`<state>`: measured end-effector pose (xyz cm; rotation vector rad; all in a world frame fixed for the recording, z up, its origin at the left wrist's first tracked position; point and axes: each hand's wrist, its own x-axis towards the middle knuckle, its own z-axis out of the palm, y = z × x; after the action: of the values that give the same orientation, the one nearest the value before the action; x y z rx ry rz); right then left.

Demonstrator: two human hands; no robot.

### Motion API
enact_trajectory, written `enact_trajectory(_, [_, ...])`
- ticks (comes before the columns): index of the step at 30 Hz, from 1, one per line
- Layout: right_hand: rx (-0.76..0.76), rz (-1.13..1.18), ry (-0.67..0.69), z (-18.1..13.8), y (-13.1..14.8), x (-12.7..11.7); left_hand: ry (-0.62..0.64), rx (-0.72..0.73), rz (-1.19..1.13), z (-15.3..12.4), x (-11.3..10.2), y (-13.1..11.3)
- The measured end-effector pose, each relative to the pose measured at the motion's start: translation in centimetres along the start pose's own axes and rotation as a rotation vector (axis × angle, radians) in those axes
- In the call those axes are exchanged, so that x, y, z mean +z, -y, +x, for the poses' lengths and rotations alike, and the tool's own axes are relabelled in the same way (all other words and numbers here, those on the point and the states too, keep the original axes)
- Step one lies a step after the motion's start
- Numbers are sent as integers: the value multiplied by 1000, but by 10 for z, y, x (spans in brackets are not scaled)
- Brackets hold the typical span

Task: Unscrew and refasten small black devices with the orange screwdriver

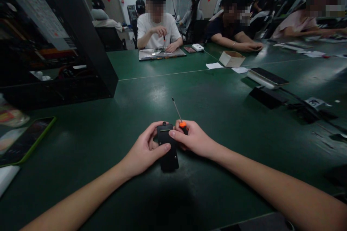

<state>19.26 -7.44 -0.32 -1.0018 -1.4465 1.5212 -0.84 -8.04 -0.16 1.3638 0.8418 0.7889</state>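
A flat black rectangular device (168, 157) with small screws in its face is gripped by my left hand (145, 149), the thumb lying across its front. Its top end carries a small round black knob (164, 123) and a thin pale slot. My right hand (193, 139) is closed around a screwdriver (183, 125) with an orange and black handle. The metal shaft points up and away, its tip free in the air. With its thumb, my right hand also touches the device's upper right edge. Fingers behind the device are partly hidden.
A large black open-sided case (114, 79) stands on the green table (151, 94) at left, near a green-edged phone (32, 140). At right are a small box (231, 59), a power bank-like slab (267, 77) and cables. Across the table, a person in white (173, 30) works on a panel.
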Motion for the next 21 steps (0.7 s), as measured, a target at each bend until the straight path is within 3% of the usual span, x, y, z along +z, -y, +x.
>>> enact_trajectory(9, [-96,-76,-99,1,-4,7,-45,49,13,5,-1,0])
enact_trajectory(16, [-55,27,-144,2,2,9,116,12,-116,-2,7,-6])
enact_trajectory(21, [-34,18,-165,2,-1,10,137,-60,35,-7,7,-11])
